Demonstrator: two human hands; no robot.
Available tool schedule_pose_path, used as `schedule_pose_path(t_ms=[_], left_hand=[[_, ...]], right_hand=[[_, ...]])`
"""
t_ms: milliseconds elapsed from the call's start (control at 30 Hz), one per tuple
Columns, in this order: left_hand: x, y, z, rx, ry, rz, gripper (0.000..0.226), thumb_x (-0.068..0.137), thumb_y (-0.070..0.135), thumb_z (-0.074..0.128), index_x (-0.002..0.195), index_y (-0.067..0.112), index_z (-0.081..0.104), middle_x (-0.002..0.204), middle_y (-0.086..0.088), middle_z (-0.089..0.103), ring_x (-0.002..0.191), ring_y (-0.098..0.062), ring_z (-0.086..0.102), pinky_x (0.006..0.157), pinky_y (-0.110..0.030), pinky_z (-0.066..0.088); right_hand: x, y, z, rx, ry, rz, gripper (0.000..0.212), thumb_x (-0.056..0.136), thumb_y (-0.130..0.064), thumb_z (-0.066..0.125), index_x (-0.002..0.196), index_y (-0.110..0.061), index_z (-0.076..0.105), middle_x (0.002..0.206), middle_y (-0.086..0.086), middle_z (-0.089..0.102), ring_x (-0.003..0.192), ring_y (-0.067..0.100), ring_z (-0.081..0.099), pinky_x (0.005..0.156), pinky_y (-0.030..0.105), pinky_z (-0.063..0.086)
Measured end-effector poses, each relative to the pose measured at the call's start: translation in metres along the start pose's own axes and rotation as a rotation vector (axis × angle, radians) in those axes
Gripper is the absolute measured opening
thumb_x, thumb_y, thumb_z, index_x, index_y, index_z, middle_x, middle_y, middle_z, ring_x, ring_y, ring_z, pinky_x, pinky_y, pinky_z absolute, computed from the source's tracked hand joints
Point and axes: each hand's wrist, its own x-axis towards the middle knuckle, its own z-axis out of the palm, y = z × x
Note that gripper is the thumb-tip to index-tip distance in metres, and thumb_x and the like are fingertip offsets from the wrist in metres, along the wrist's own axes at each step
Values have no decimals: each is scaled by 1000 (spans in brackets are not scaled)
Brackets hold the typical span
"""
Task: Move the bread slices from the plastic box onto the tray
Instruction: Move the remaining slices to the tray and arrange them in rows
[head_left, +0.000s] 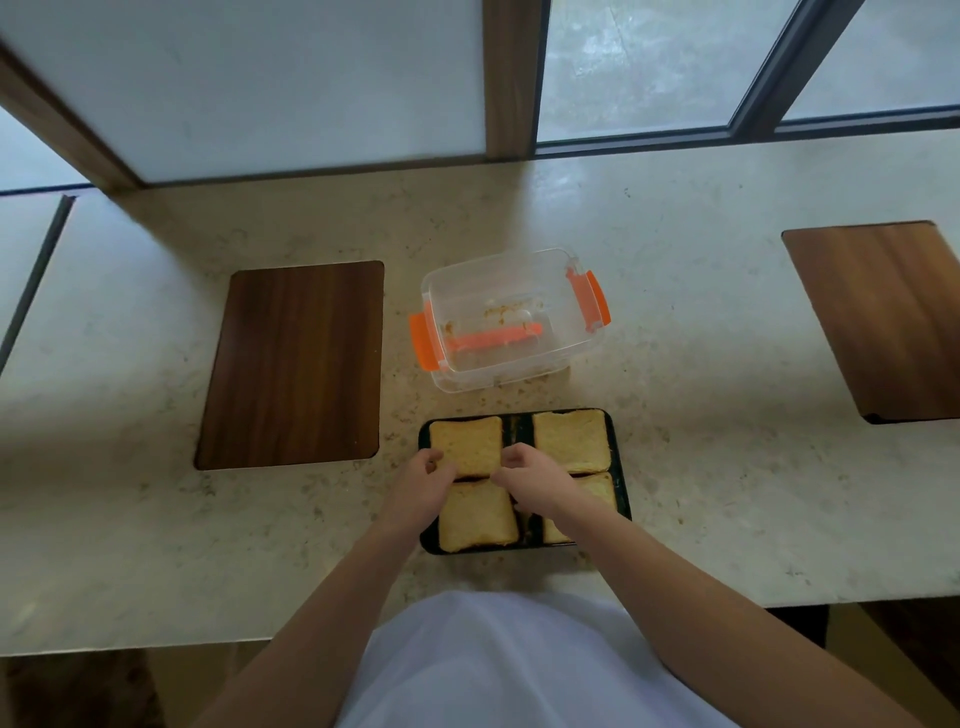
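Four bread slices (470, 446) lie on the dark tray (621, 486) at the table (675, 364) front. Left hand (422, 483) & right hand (530, 475) pinch the far-left slice's near corners, prob. touching it. Plastic box (511, 317) w/ orange clips sits just behind, only crumbs inside.

Plastic box (511, 319) behind tray (621, 488)
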Motion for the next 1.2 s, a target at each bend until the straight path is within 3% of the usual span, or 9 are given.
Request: schedule_pose_path(t_ms=[300,367,467,533,600,700,833,1000,1200], left_hand=[[-7,1,-2,41,12,28,53,96,35,55,145,17,48,144,-8,50,125,-23,52,104,-48,49],[-10,1,-1,71,17,51,53,96,35,54,145,16,48,129,-2,57,107,-12,57,91,-38,53],[-13,6,4,170,91,116,46,95,30,54,139,15,52,95,13,54,74,1,52,62,-24,43],[-17,13,10,232,144,179,40,93,26,54,132,18,56,107,4,59,75,-6,59,62,-28,46],[-22,21,22,237,175,270,31,94,25,55,124,22,59,121,0,57,89,-11,61,72,-32,49],[-27,36,42,203,123,374,17,96,25,55,113,25,60,117,0,60,93,-5,58,68,-23,45],[-24,55,72,251,-12,339,30,99,26,54,128,21,58,126,0,61,96,-4,57,70,-21,43],[-17,70,101,322,-103,233,52,101,31,49,151,17,40,148,-5,49,90,-1,57,64,-22,44],[-12,78,117,318,-67,158,57,98,31,50,151,17,37,149,-7,44,71,-1,50,54,-21,38]], right_hand=[[4,3,5,-22,-34,-8,50,100,-22,51,150,-20,42,148,2,49,124,21,52,103,43,50],[4,7,3,-8,-46,-11,47,101,-21,49,148,-22,43,144,1,51,109,16,56,94,39,55],[4,16,-3,44,0,-8,46,101,-24,51,146,-21,44,132,-2,55,94,9,58,79,31,56],[3,24,-12,58,83,-15,44,101,-24,51,144,-18,47,132,0,56,97,10,57,76,26,51],[1,34,-25,19,208,-44,40,100,-22,52,139,-15,52,135,3,59,102,12,53,81,26,46],[-2,49,-48,-35,359,-74,37,96,-18,52,133,-12,57,135,9,58,108,19,56,86,31,46],[-4,58,-68,-82,403,-40,44,92,-20,51,135,-15,55,140,10,50,119,25,53,94,39,49],[-5,59,-74,-91,360,-23,52,94,-21,51,145,-15,46,148,9,46,132,27,46,107,45,44],[-4,62,-82,-120,365,-25,53,94,-22,51,146,-14,45,149,9,44,132,27,46,106,43,44]])
